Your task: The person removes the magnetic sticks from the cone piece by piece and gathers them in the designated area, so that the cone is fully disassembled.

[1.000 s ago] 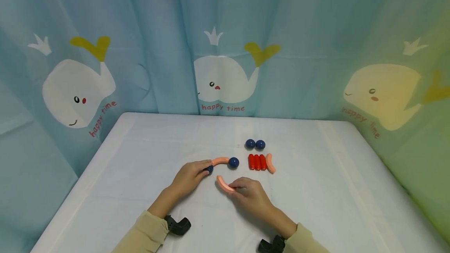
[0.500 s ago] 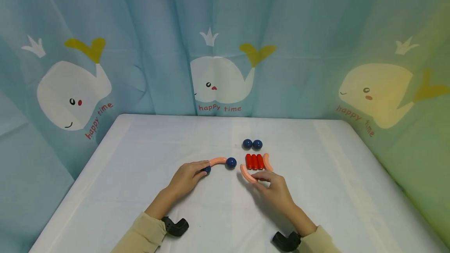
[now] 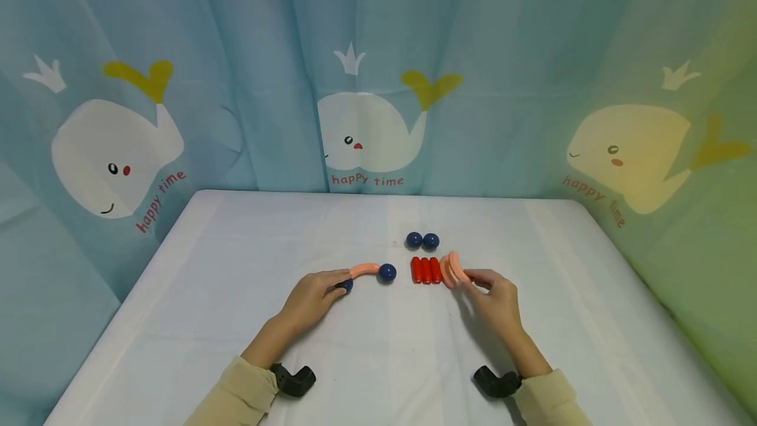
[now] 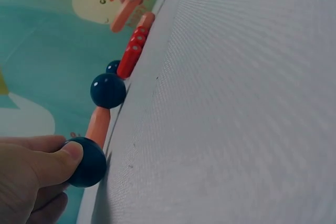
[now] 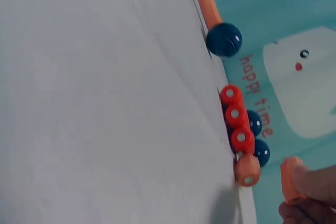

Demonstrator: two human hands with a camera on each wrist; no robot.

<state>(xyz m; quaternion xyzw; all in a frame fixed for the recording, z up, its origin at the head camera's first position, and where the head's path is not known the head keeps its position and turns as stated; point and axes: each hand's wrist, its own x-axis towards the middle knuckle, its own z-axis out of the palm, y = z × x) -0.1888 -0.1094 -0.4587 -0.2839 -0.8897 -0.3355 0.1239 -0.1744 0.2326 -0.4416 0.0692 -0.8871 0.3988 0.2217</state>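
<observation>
My left hand (image 3: 330, 286) rests on the white table (image 3: 236, 261) and pinches a dark blue ball (image 3: 346, 285) (image 4: 86, 161). That ball joins a curved orange piece (image 3: 365, 269) (image 4: 98, 124) with a second blue ball (image 3: 387, 273) (image 4: 107, 90) at its other end. My right hand (image 3: 476, 277) pinches another curved orange piece (image 3: 455, 265) (image 5: 290, 179) and holds it just above a like piece (image 5: 247, 169) lying beside three red cylinders (image 3: 426, 270) (image 5: 234, 114).
Two loose blue balls (image 3: 422, 240) lie just behind the red cylinders. A blue curtain with whale pictures (image 3: 367, 130) hangs round the table's far and side edges. Black wrist mounts (image 3: 294, 380) sit at both sleeves near the front edge.
My right hand has carried its curved orange piece from the table's middle to the right, up to the piece beside the red cylinders. The left hand has stayed on its ball.
</observation>
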